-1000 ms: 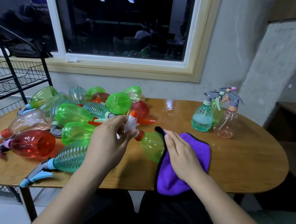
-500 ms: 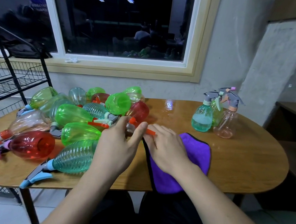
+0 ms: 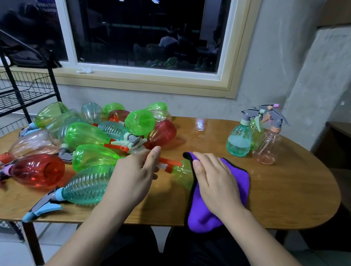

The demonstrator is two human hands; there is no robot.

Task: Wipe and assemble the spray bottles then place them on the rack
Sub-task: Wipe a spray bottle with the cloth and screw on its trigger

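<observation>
Item in hand: green bottle (image 3: 182,173), lying at the table's (image 3: 290,188) front edge.
- Left hand (image 3: 135,172): grips its orange trigger head (image 3: 168,164).
- Right hand (image 3: 215,180): flat, pressing the purple cloth (image 3: 202,219) over it.
- Upright: three bottles (image 3: 256,137), far right edge.
- Pending: pile (image 3: 87,136), left.
- Rack (image 3: 5,95): loading apparently not yet begun.

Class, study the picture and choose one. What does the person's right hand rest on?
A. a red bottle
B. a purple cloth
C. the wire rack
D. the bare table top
B: the right hand lies flat on the purple cloth, which is draped over the green bottle that the left hand holds by its spray head.
</observation>
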